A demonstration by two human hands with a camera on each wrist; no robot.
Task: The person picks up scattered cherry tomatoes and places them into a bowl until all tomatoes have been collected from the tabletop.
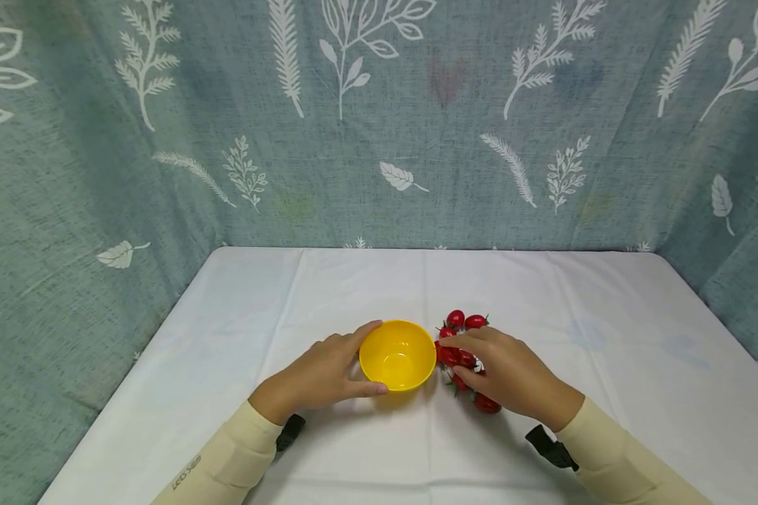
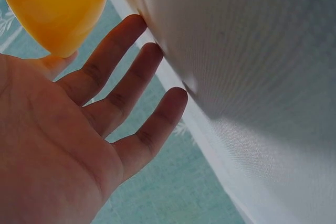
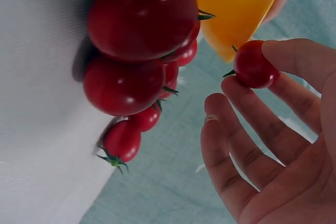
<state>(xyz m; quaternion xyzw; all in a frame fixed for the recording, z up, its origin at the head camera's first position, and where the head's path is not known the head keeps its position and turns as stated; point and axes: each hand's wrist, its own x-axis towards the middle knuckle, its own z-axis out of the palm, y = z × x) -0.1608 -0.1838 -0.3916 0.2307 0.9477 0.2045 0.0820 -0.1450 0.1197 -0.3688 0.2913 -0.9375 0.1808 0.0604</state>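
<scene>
Well inside table [image 1: 512, 287] edges, with room either side; pinching a tomato [image 3: 254, 66] in right grip [image 1: 505, 368], holding yellow bowl [image 1: 398, 359] in spread left grip [image 1: 322, 368].

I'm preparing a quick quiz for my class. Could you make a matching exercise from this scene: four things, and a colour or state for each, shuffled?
1. Bowl
2. Cloth
3. Curtain
4. Right hand

A. Blue-green with pale leaves
B. Pinching a tomato
C. Yellow
D. White

Pairs: 1-C, 2-D, 3-A, 4-B
</scene>
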